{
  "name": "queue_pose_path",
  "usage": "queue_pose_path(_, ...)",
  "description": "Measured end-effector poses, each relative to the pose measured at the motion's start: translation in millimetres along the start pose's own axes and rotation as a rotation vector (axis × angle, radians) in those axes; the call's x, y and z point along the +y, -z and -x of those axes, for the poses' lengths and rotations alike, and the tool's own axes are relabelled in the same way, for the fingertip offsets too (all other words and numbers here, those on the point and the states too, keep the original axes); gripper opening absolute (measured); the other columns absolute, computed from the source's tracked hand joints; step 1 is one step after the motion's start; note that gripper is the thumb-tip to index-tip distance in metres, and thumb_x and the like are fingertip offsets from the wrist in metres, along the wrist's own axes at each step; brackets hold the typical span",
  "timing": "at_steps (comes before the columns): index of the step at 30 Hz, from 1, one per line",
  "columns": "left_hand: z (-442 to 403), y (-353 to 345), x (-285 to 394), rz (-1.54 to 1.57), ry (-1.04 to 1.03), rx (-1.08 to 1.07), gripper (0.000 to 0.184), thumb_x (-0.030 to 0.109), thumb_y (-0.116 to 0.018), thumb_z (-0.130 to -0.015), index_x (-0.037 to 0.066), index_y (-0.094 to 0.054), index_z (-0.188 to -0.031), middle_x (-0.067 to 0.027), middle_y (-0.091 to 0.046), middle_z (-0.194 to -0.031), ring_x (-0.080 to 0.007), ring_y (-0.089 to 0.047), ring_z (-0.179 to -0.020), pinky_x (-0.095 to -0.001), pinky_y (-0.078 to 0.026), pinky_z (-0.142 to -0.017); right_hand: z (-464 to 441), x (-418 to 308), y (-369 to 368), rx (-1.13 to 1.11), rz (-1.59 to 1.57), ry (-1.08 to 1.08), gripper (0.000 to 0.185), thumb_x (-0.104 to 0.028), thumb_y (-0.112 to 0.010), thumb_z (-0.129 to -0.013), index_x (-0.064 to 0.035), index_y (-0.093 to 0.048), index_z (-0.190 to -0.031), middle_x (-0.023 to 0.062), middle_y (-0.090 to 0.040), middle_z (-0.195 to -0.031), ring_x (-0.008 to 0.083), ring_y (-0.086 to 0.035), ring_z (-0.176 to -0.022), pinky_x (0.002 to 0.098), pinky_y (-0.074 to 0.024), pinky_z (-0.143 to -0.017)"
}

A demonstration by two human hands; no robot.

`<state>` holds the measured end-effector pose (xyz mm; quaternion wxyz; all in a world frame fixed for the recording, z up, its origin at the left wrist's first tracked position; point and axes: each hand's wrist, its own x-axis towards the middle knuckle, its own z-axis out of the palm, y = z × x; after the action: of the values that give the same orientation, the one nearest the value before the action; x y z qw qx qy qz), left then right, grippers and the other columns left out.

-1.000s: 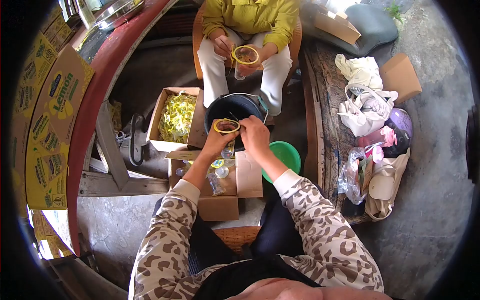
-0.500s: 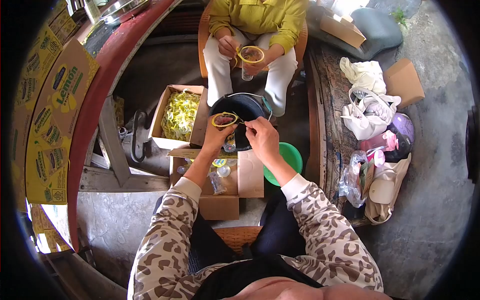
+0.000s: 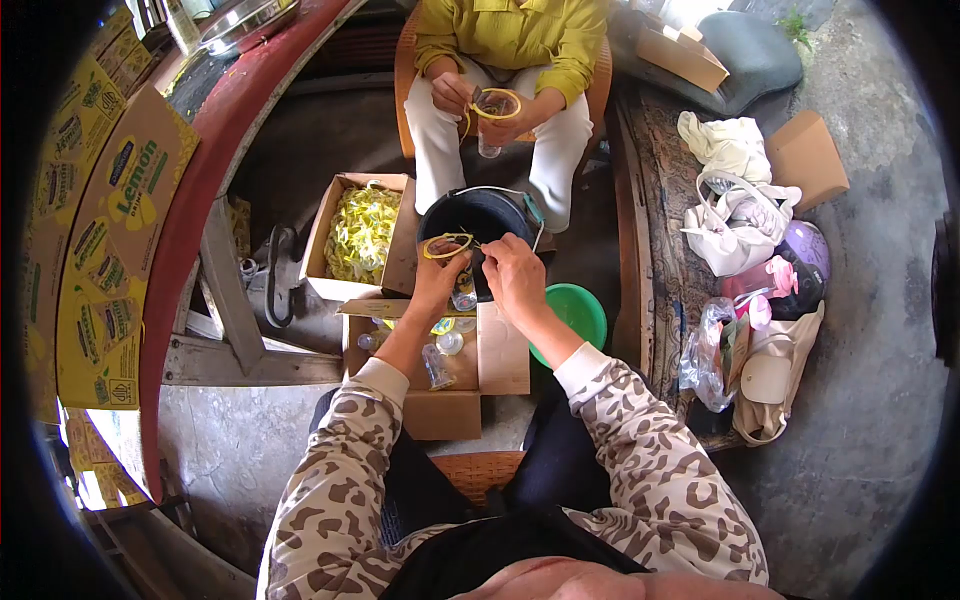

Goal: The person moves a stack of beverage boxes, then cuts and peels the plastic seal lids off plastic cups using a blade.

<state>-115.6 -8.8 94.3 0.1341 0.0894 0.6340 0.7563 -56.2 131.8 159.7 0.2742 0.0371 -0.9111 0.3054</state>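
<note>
My left hand [image 3: 437, 284] is closed around a clear plastic cup [image 3: 465, 293] with a yellow rim, tilted over the mouth of a black bucket [image 3: 432, 208]. At the cup's rim my right hand [image 3: 516, 277] is pinched; a thin dark bit shows at its fingertips, too small to name. Under my forearms stands an open cardboard box [image 3: 440, 412] with several clear cups in it. Across from me, a person in a yellow-green top holds another yellow-rimmed cup [image 3: 497, 104] and works at its rim with the other hand.
A carton of yellow plastic strips [image 3: 360, 232] stands left of the bucket, and a green basin [image 3: 578, 318] right of it. Lemon drink cartons [image 3: 128, 190] line the red-edged table at left. Bags [image 3: 735, 235] lie on the bench at right.
My left hand has tilted the cup, so its side now shows more. My right hand has shifted slightly left and down, nearer the rim.
</note>
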Motion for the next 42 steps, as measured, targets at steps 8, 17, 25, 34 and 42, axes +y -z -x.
queue_pose_path(8,0,-2,-12,0.085,0.009,0.099,0.05,0.007,-0.072,-0.083,0.0,-0.038,-0.118,-0.0089,-0.058,-0.103,-0.0129,-0.059,-0.093,-0.0271,-0.051,-0.08,-3,-1,0,-0.007,0.025,-0.024,0.01,-0.003,-0.066,-0.076,-0.004,-0.067,-0.086,0.01,-0.059,-0.08,0.0309,-0.062,-0.078,0.0408,-0.0504,-0.068)
queue_pose_path(17,4,1,-3,-0.024,-0.021,0.102,0.058,0.009,-0.078,-0.079,0.0,-0.036,-0.118,-0.0072,-0.059,-0.099,-0.0129,-0.06,-0.086,-0.0258,-0.051,-0.077,-5,1,9,-0.108,-0.193,-0.178,0.008,-0.004,-0.066,-0.076,-0.0043,-0.067,-0.083,0.0095,-0.061,-0.081,0.03,-0.064,-0.08,0.0407,-0.0512,-0.071)
queue_pose_path(25,23,-4,20,0.038,-0.046,0.247,0.052,0.011,-0.081,-0.078,0.001,-0.047,-0.116,-0.0069,-0.057,-0.104,-0.0148,-0.059,-0.093,-0.0274,-0.051,-0.08,-4,-7,13,-0.097,-0.215,-0.129,0.01,-0.004,-0.066,-0.076,-0.0049,-0.067,-0.086,0.008,-0.061,-0.081,0.0282,-0.064,-0.079,0.039,-0.0517,-0.07)
queue_pose_path(34,35,2,23,0.007,-0.008,0.241,0.052,0.016,-0.081,-0.079,-0.003,-0.053,-0.119,-0.0102,-0.062,-0.109,-0.0156,-0.06,-0.098,-0.028,-0.051,-0.084,1,-10,16,-0.109,-0.217,-0.102,0.009,-0.004,-0.067,-0.077,-0.0051,-0.067,-0.086,0.0079,-0.061,-0.081,0.0272,-0.064,-0.078,0.0388,-0.0517,-0.069)
queue_pose_path(42,22,-2,27,0.017,0.012,0.122,0.045,0.013,-0.072,-0.087,0.001,-0.053,-0.125,-0.0084,-0.061,-0.114,-0.0141,-0.059,-0.1,-0.0283,-0.048,-0.086,1,-3,12,-0.091,-0.248,-0.154,0.01,-0.003,-0.066,-0.078,-0.0045,-0.067,-0.087,0.009,-0.061,-0.081,0.0283,-0.064,-0.078,0.0391,-0.0515,-0.069)
